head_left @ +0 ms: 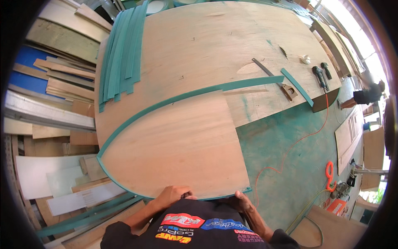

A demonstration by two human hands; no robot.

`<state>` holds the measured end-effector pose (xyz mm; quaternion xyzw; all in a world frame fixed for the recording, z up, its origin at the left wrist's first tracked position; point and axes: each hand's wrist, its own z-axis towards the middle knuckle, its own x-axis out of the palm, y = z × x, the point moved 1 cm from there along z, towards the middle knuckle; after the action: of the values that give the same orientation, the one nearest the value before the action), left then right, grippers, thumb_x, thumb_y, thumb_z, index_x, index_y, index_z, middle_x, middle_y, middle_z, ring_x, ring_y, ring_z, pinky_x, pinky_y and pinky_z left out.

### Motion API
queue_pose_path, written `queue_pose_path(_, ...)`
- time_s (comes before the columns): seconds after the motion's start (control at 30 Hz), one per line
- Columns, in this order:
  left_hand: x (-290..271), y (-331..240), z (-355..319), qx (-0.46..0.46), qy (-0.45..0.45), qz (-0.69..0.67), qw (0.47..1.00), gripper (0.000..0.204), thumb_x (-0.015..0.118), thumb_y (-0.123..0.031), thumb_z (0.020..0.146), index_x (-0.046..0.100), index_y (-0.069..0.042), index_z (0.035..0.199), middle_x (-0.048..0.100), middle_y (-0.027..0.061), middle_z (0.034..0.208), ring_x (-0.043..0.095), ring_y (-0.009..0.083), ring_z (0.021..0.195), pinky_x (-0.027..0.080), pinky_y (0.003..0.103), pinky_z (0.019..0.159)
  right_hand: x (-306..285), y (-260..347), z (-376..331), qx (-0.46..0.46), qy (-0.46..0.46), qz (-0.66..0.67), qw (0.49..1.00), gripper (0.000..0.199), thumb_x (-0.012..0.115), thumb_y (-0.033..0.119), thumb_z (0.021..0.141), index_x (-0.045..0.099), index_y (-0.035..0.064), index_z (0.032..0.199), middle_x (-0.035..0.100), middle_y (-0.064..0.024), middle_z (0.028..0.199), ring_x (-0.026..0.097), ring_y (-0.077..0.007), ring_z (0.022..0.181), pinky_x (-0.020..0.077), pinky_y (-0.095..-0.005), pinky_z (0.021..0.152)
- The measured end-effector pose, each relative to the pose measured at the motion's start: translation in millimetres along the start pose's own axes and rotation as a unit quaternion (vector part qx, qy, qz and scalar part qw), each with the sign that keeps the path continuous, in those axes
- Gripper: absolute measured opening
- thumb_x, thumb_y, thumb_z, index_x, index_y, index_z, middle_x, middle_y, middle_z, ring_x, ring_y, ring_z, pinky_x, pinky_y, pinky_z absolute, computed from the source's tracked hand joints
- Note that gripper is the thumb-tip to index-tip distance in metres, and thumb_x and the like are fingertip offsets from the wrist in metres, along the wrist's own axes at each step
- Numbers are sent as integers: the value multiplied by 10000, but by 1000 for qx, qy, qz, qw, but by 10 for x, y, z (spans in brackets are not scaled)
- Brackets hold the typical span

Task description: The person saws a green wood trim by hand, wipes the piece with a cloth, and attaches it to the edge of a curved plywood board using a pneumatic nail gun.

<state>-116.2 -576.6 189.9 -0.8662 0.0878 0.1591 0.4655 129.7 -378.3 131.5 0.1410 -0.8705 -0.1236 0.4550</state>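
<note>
In front of me lies a boat-shaped plywood panel (174,145), pointed at the left and cut straight at the right. A thin green wooden strip (157,103) runs along its curved far edge and past the panel's right end. Another green strip (124,189) follows the near edge, close to my body. My left hand (174,196) is closed at that near edge, fingers curled, partly hidden by my shirt. Further right, my right hand (243,203) grips the same edge near the straight end, thumb on top and fingers hidden below.
The panel rests on a large plywood table (199,50). Several green strips (122,54) are stacked at far left. A handsaw (288,91), a loose green strip (296,87) and a power tool (319,76) with an orange cord lie right. Beyond stands a person (367,95).
</note>
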Motion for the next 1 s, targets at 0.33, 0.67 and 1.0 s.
queue_pose_path(0.33, -282, -895, -295, 110, -308, 238, 915, 431, 764, -467, 877, 603, -72, 813, 615, 96, 800, 654, 318, 738, 500, 437, 638, 622, 464, 73, -11, 47, -83, 995, 740, 809, 434, 859, 556, -49, 1359, 691, -218, 1225, 719, -348, 1071, 607, -427, 851)
queue_pose_path(0.67, -1993, -1061, -432, 162, -513, 208, 817, 589, 584, -565, 1005, 484, -51, 737, 402, 23, 639, 401, 157, 612, 333, 331, 564, 1816, 1396, 370, -183, 188, -296, 918, 380, 760, 135, 953, 596, -12, 1263, 701, -139, 1210, 664, -154, 1066, 541, -321, 909)
queue_pose_path(1.0, -2794, -1395, -4, 143, -442, 198, 863, 579, 622, -516, 1021, 410, -78, 707, 310, -54, 697, 294, 85, 688, 236, 277, 608, -24, 2027, 469, -176, -151, -385, 893, 332, 687, 292, 1012, 655, 18, 1198, 751, -98, 1040, 726, -168, 876, 568, -293, 724)
